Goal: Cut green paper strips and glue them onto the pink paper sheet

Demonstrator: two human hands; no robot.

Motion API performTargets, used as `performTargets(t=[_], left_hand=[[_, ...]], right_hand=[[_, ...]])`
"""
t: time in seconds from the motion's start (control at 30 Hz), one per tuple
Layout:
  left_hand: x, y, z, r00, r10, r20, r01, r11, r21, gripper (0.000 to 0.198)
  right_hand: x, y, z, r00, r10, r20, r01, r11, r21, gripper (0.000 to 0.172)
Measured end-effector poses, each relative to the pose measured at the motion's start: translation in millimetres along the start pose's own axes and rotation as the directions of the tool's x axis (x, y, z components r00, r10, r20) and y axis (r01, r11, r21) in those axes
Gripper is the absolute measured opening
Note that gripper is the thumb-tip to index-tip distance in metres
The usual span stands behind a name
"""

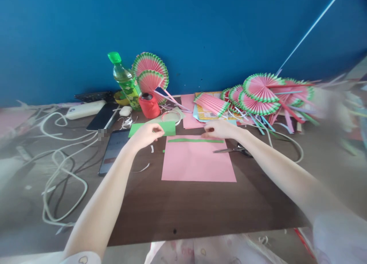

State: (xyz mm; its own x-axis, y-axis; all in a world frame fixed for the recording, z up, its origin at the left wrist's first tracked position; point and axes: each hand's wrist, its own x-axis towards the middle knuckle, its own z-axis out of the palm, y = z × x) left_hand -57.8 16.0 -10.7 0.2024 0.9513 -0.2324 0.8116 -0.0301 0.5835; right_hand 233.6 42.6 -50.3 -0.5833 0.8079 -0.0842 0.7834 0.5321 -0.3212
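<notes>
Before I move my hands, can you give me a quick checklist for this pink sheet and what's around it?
1. Pink sheet lying flat on the table: ok.
2. Green strip lying along the sheet's far edge: ok.
3. Strip stuck down: cannot tell.
4. Sheet clear of the scissors: not ok, the blade tips overlap its right side.
5. Left hand, at the green paper, free of anything pinched: cannot tell.
6. Right hand, near the sheet's far right corner, touching the strip: cannot tell.
</notes>
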Motion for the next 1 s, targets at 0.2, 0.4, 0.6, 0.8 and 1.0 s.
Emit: performTargets(t=[0.2,0.4,0.6,0.8,1.0], left_hand=[[0.9,0.5,-0.9,0.998,0.016,0.056,-0.018,0.999,0.034,0.02],[2.4,-1.1,-1.5,0.998,0.022,0.054,-0.024,0.999,0.026,0.021],[1.3,1.7,-2.8,0.998,0.051,0.037,-0.051,0.999,0.016,0.021],[-1.4,-0.5,-11.4,0.998,0.066,-0.001,-0.065,0.995,0.078,0.018],[-5.6,2.9,-11.8,0.971,-0.042,0.235,-0.017,0.969,0.246,0.015]], right_hand=[[0.6,1.5,-1.8,1.0,-0.021,0.005,0.02,1.0,0.012,0.045],[-0.8,1.6,-4.8,0.999,0.024,0.036,-0.025,1.0,0.012,0.041],[-1.1,-4.3,-9.5,0.999,0.041,0.026,-0.04,0.998,-0.049,0.039],[-1.4,-10.7,-14.5,0.997,0.071,0.02,-0.07,0.996,-0.05,0.034],[-1.7,-16.6,-10.0,0.998,0.061,-0.022,-0.062,0.998,-0.013,0.031]])
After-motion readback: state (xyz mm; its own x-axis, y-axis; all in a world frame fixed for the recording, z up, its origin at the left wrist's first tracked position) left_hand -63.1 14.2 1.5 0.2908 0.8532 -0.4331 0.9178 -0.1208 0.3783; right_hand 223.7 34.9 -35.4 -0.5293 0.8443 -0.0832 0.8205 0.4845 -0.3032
